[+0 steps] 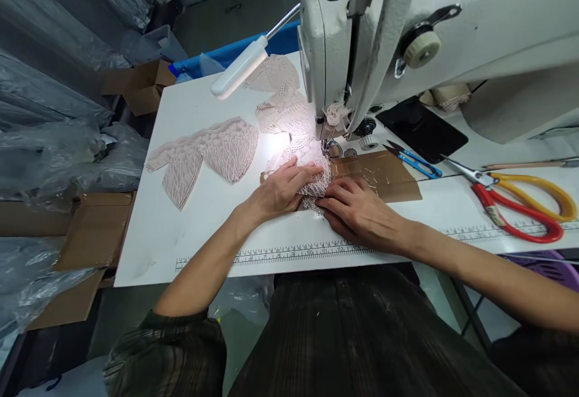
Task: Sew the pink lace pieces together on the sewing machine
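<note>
A pale pink lace piece (312, 165) lies under the presser foot (326, 137) of a white sewing machine (407, 29). My left hand (283, 189) lies flat on the lace's left side, fingers stretched toward the needle. My right hand (357, 210) presses on the lace's near right edge, fingers together and pointing left. Both hands rest on the white table (181, 234), over a brown taped patch (384, 174).
More lace pieces (212, 152) lie to the left, and others (275, 92) behind, under a lamp (239, 66). Blue thread snips (414, 160) and red-and-yellow scissors (520, 201) lie to the right. Cardboard boxes (97, 228) and plastic bags (54, 137) crowd the floor at left.
</note>
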Motion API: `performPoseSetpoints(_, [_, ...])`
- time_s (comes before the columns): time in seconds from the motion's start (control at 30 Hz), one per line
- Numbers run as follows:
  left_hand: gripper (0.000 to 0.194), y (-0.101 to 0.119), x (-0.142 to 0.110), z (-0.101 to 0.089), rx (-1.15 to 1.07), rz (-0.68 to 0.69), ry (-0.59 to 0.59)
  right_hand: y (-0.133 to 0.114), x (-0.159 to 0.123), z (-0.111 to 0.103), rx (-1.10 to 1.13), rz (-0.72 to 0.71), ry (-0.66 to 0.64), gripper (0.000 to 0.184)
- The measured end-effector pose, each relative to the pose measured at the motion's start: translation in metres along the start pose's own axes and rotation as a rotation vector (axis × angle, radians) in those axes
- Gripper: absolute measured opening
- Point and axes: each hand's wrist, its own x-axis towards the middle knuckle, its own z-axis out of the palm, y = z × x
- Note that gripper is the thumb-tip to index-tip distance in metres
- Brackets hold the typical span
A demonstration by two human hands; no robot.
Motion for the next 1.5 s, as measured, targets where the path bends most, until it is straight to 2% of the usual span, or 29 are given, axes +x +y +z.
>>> performPoseSetpoints(0.1, [0.029, 0.002, 0.001, 0.002, 0.032, 0.014, -0.01, -0.003, -0.001, -0.001, 0.009, 0.027, -0.018, 0.026])
performPoseSetpoints(0.2, [0.025, 0.006, 0.003, 0.0, 0.061, 0.04, -0.001, 0.0, -0.004, -0.014, 0.106, 0.016, -0.097, 0.029])
performPoseSetpoints(0.33, [0.016, 0.012, 0.006, -0.004, 0.045, 0.066, 0.033, 0.027, 0.003, -0.043, 0.34, -0.008, -0.255, 0.03])
performPoseSetpoints(0.4, [0.011, 0.013, 0.007, -0.004, 0.046, 0.096, 0.039, 0.046, 0.013, -0.051, 0.365, 0.083, -0.313, 0.027])
performPoseSetpoints(0.43, [0.01, 0.013, 0.007, -0.004, 0.05, 0.11, 0.041, 0.055, 0.019, -0.051, 0.347, 0.155, -0.301, 0.027])
performPoseSetpoints(0.5, [0.009, 0.013, 0.008, -0.004, 0.054, 0.13, 0.053, 0.068, 0.026, -0.045, 0.305, 0.352, -0.228, 0.028])
performPoseSetpoints(0.57, [0.009, 0.012, 0.008, -0.004, 0.048, 0.146, 0.086, 0.073, 0.027, -0.034, 0.291, 0.471, -0.141, 0.03])
performPoseSetpoints(0.63, [0.009, 0.012, 0.008, -0.004, 0.037, 0.158, 0.109, 0.074, 0.022, -0.024, 0.269, 0.429, -0.084, 0.037])
performPoseSetpoints(0.77, [0.01, 0.012, 0.01, -0.004, 0.037, 0.171, 0.104, 0.072, 0.009, -0.012, 0.122, 0.209, -0.054, 0.043])
performPoseSetpoints(0.97, [0.007, 0.013, 0.008, -0.002, 0.091, 0.193, 0.061, 0.078, 0.005, -0.007, 0.017, 0.15, -0.049, 0.04])
performPoseSetpoints(1.1, [0.011, 0.016, 0.009, -0.006, 0.151, 0.199, -0.006, 0.081, 0.003, -0.009, 0.026, 0.077, -0.046, 0.039])
performPoseSetpoints(1.2, [0.016, 0.015, 0.015, -0.011, 0.138, 0.202, -0.109, 0.082, 0.003, -0.012, 0.049, -0.01, -0.063, 0.037])
performPoseSetpoints(1.33, [0.019, 0.007, 0.025, -0.015, 0.06, 0.193, -0.196, 0.08, 0.004, -0.014, 0.017, -0.002, -0.064, 0.037])
performPoseSetpoints(1.5, [0.021, 0.004, 0.026, -0.013, -0.007, 0.145, -0.135, 0.074, 0.004, -0.014, -0.022, 0.054, -0.084, 0.037])
